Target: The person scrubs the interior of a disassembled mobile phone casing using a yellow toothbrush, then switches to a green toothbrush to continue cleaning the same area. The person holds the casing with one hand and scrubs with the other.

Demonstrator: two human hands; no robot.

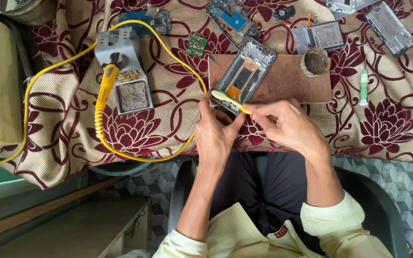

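An opened phone frame [245, 71] lies tilted on a brown wooden board [288, 79] near the table's front edge. My left hand [216, 131] grips the frame's near end with thumb and fingers. My right hand [290, 124] holds a yellow-green toothbrush [228, 99] by its handle, with the brush head lying across the near end of the frame. Both forearms reach up from my lap.
A yellow soldering iron [105, 88] rests in a grey stand [123, 62], its yellow cable [39, 79] looping over the maroon floral cloth [388, 129]. Circuit boards [197, 44], a phone battery [326, 34], a small round pot [316, 61], a green-white tool [363, 86] and another phone frame [389, 23] lie around.
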